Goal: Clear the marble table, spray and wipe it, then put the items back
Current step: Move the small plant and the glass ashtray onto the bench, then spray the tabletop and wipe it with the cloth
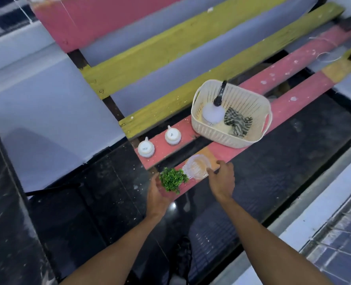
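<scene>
A small green potted plant (173, 179) stands at the near end of a pink bench slat (242, 149). My left hand (157, 194) cups its left side. Just right of the plant a clear ribbed glass (198, 167) sits on the same slat, and my right hand (222, 178) grips its right side. Two white cups (146, 148) (172, 135) stand upside down on the slat behind. A cream plastic basket (228, 132) further right holds a white spray bottle (213, 113) with a black trigger and a green checked cloth (237, 122).
The bench is made of pink and yellow slats (170, 50) with gaps between them. The dark speckled floor (100, 198) lies below. A dark slab edge (4, 202) runs along the left. A white ledge (314, 204) and railing sit at the right.
</scene>
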Motion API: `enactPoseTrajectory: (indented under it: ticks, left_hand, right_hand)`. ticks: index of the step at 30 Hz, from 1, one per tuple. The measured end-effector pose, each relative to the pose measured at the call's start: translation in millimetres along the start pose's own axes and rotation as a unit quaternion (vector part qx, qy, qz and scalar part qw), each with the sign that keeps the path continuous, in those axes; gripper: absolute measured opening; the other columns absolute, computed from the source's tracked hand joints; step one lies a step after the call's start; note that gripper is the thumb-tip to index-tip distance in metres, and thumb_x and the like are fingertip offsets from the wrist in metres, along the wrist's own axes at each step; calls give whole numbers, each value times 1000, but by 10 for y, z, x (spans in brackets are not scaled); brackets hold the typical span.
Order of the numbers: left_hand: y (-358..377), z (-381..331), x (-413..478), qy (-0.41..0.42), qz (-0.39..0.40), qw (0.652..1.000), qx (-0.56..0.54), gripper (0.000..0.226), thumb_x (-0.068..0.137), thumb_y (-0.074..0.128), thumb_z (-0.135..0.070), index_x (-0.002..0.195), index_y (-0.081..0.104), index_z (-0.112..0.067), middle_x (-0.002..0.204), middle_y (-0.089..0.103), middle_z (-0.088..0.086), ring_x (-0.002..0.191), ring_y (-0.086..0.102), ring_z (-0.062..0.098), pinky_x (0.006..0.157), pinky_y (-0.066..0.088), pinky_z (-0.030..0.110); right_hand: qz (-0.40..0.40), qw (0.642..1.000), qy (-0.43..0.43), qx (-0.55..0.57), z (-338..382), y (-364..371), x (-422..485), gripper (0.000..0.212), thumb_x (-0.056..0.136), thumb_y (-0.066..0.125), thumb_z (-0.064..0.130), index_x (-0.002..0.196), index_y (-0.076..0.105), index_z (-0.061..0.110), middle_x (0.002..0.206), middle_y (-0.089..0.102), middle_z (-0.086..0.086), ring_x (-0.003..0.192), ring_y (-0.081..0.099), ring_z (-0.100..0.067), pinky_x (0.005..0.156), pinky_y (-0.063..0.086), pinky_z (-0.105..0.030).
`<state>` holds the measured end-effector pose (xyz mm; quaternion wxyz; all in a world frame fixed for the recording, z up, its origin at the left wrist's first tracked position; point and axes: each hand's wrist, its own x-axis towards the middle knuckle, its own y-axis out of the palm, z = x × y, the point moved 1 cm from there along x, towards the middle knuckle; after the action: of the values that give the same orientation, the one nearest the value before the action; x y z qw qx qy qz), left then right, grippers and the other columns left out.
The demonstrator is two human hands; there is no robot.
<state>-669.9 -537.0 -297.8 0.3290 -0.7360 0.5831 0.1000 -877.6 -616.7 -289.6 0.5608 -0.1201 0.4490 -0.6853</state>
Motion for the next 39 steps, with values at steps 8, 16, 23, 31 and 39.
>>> enactPoseTrajectory:
  ticks: [8,16,23,31,39]
  left_hand:
    - [-349,-1172,-310,128,53,988,63,87,75,90,-23,149,45,-19,148,52,1,139,48,22,116,42,43]
    - [173,-2227,372,218,70,971,67,74,84,81,-14,149,47,-12,147,56,1,133,51,14,110,43,32]
    - [1087,-2638,1403,155,94,980,81,95,82,83,-6,160,30,-14,161,42,7,148,40,23,120,36,39]
    - [1604,-2522,2058,84,101,988,80,90,80,87,-5,155,39,-15,145,59,11,134,55,29,113,43,42]
    - [1672,-2490,2039,127,85,988,14,20,95,75,-15,110,67,-5,99,70,2,95,63,18,83,43,28]
  right_hand:
    - [-53,995,-87,-7,704,-849,-470,41,91,66,23,130,57,13,125,57,-4,117,53,-21,92,45,-36]
    - [-101,989,-105,37,775,-1361,390,38,90,64,10,127,57,7,124,59,-11,115,56,-28,94,45,-38]
    - [29,999,-38,-26,478,-1145,1819,55,81,68,10,132,51,5,126,52,-19,119,51,-37,97,43,-40]
    - [128,988,-14,-84,260,-678,2519,85,74,71,13,146,27,17,137,30,-22,122,42,-48,108,38,-51]
    - [40,977,-87,-193,185,-382,2689,49,85,52,-1,132,56,10,142,35,-26,117,47,-48,99,45,-49]
